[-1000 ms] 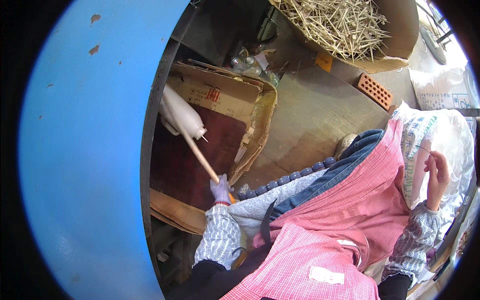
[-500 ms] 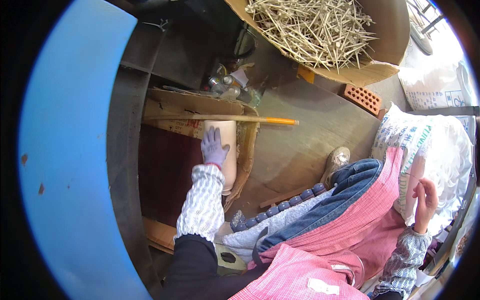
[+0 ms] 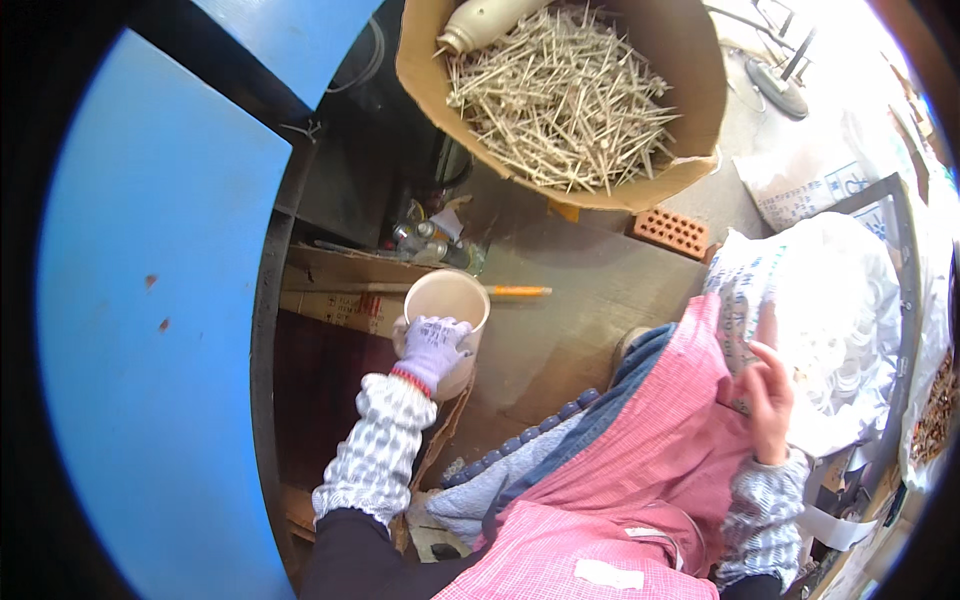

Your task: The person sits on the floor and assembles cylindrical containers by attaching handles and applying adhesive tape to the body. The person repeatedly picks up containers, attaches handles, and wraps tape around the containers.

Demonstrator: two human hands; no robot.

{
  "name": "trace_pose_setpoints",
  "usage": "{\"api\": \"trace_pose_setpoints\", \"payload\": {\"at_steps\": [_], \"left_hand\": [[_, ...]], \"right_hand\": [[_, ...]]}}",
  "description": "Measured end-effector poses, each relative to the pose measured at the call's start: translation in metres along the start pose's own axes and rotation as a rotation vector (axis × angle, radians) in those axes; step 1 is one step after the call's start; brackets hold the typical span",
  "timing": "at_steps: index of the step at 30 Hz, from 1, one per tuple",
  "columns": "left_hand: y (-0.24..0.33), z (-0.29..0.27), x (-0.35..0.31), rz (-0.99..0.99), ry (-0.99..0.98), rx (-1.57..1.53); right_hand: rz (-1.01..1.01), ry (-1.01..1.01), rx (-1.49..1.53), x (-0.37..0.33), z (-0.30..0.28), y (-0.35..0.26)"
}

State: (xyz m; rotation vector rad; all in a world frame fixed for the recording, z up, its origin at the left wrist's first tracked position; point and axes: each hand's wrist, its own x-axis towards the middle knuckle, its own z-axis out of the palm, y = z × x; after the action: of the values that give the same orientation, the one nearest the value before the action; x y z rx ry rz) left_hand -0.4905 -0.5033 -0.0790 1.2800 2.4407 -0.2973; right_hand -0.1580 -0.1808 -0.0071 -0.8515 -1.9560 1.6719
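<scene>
- Plainly, seen from above, the left hand [image 3: 430, 352], in a lavender glove, is closed on a pale cylindrical vessel [image 3: 462, 378], its fingers bent over the near edge of the open mouth; how far they reach inside is hard to tell.
- The vessel is left of the picture's middle, mouth towards the viewer, over the right side of a low cardboard box [image 3: 345, 308]. Whether its base rests on anything cannot be told.
- A wooden stick [image 3: 520, 291] with an orange end passes behind the vessel.
- The right hand [image 3: 765, 398], bare, is beside a white sack [image 3: 735, 275], fingers partly bent; whether it pinches anything thin cannot be told.
- Beyond stands a large carton [image 3: 700, 100] of thin, pale, spiky pieces [image 3: 570, 110], with a second pale vessel [image 3: 490, 24] lying on them at its far left.
- For a good hold, the grip probably works best firm but not squeezing, as the rim looks thin and could chip. Keeping the wall clear of the stick and the box edge should avoid knocks; the right hand could steady the base if the vessel tips.
</scene>
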Motion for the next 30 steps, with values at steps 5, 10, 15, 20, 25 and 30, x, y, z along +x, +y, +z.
{"api": "trace_pose_setpoints", "payload": {"at_steps": [5,10,15,20,25,30], "left_hand": [[0.145,-0.135,-0.090,0.497,0.703,0.026],[0.261,-0.189,-0.147,1.595,0.223,-0.217],[0.292,-0.228,-0.089,0.909,0.807,-0.867],[0.375,-0.252,-0.045,0.944,0.111,-1.277],[0.425,-0.279,-0.052,1.360,0.738,-0.874],[0.446,-0.268,-0.068,1.647,0.535,-1.008]], "right_hand": [[0.119,-0.042,0.396,0.011,0.029,-0.018],[0.032,-0.039,1.258,0.009,-0.045,-0.038],[-0.080,0.142,1.292,-0.033,-0.112,-0.018],[0.000,0.228,1.288,-0.066,-0.108,0.033],[0.021,0.259,1.272,-0.085,-0.107,0.058],[0.016,0.345,1.197,-0.102,-0.117,0.058]]}}
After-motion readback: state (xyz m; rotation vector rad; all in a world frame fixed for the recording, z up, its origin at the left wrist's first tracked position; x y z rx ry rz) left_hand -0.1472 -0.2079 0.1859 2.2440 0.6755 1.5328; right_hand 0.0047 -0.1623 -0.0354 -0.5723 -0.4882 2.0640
